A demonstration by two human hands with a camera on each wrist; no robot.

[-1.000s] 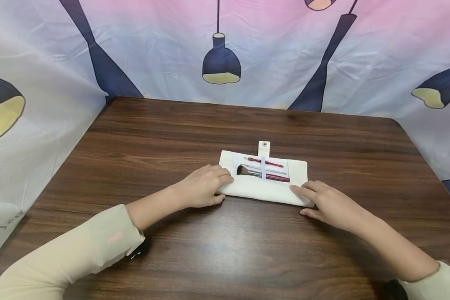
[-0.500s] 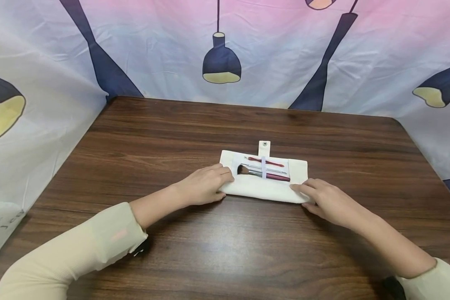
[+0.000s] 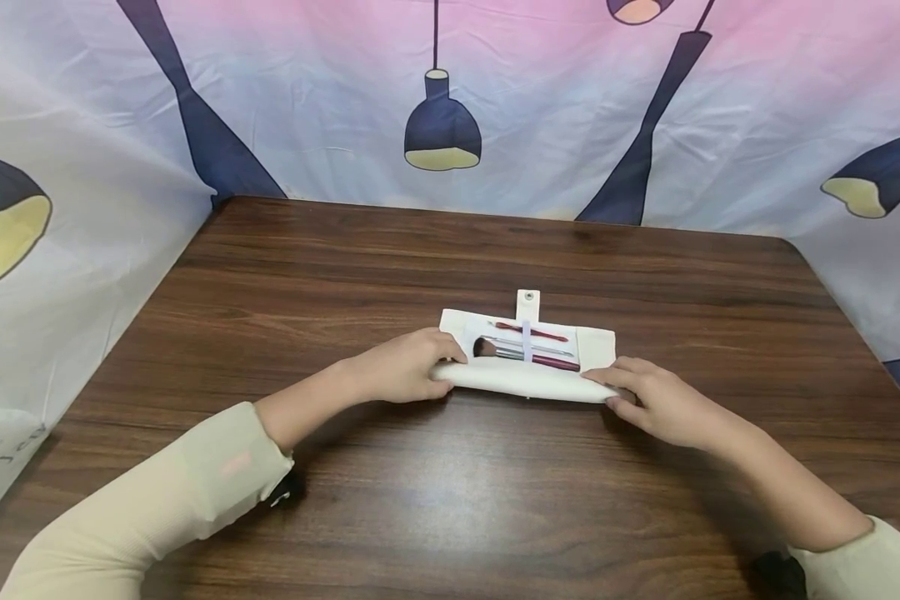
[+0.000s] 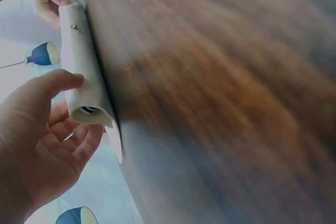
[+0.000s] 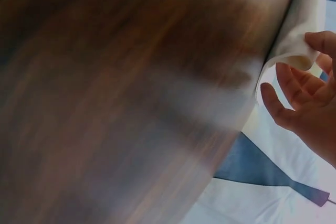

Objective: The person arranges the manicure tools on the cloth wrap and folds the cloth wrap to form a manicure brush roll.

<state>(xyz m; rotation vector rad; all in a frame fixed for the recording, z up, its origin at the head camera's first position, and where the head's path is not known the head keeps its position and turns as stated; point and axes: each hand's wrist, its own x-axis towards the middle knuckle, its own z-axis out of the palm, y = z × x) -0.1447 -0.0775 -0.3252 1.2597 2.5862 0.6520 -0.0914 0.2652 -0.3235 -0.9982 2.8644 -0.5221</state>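
A white fabric roll-up brush case (image 3: 598, 347) lies partly unrolled on the table, its near side forming a tube. My left hand (image 3: 405, 367) grips the tube's left end, thumb on the near side and fingers over the top. At the right end my right hand (image 3: 663, 404) holds it the same way. A makeup brush (image 3: 484, 347), a thin silvery tool (image 3: 547, 348) and a red-handled tool (image 3: 543, 333) lie across the flat part under a pale elastic band (image 3: 527, 340). In the left wrist view, a metal snap (image 4: 74, 27) shows on the tube's outside.
A snap strap (image 3: 528, 305) sticks out from the case's far edge. The case rests on a dark wooden table (image 3: 450, 500). Behind the table and along its sides hangs a cloth backdrop (image 3: 330, 108) printed with lamps.
The near part of the case has rolled up into a rounder, narrower tube and shifted slightly away from me. Both hands moved with it, their thumbs now closer against the near side.
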